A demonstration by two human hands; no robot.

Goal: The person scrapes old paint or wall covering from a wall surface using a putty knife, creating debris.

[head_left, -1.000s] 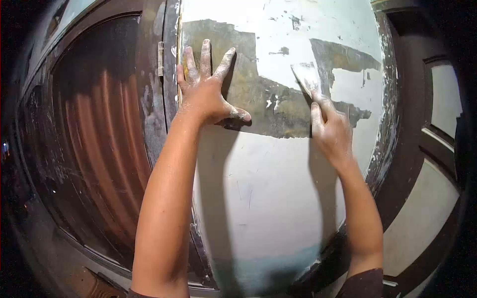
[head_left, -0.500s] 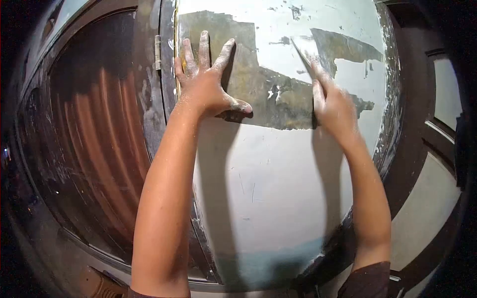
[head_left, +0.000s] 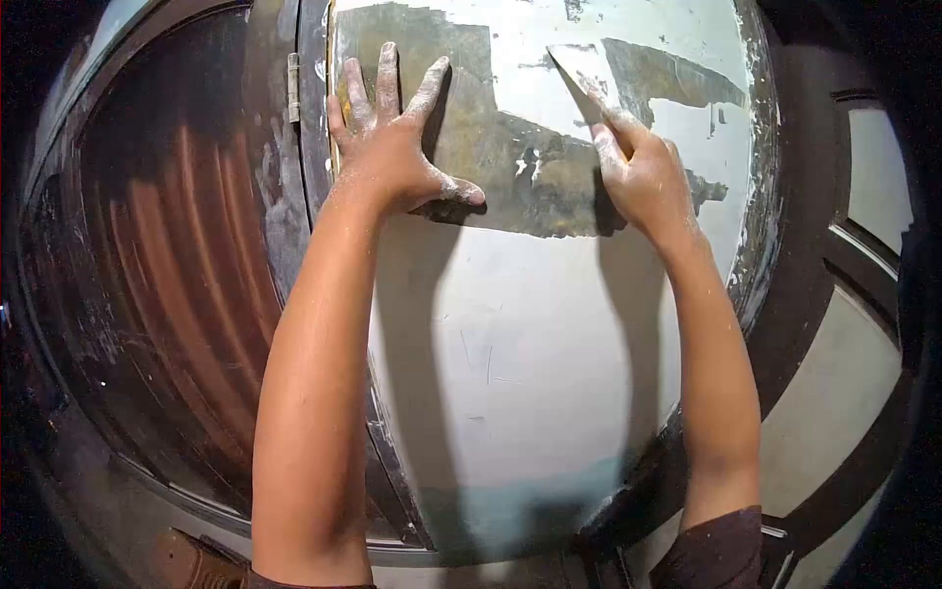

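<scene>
My left hand [head_left: 388,157] lies spread on the upper left of a panel [head_left: 530,324], its fingers apart and dusted with white. Under it the surface is scraped to a dark grey-brown patch [head_left: 466,147]. My right hand [head_left: 643,172] is wrapped round a scraper [head_left: 587,74] with a flat, pointed-cornered blade. The blade rests against white coating near the top of the panel, between two bare patches. The scraper's handle is mostly hidden in my fingers.
Left of the panel stands a dark wooden frame with a hinge [head_left: 292,88] and a brown curtain-like surface [head_left: 191,255]. On the right is a dark door with pale panes [head_left: 834,363]. White flecks cover the panel's right edge [head_left: 760,167].
The view has shifted slightly, so the panel and both hands sit a little higher and further left. The scraper's blade has turned somewhat; my left hand keeps its place on the panel.
</scene>
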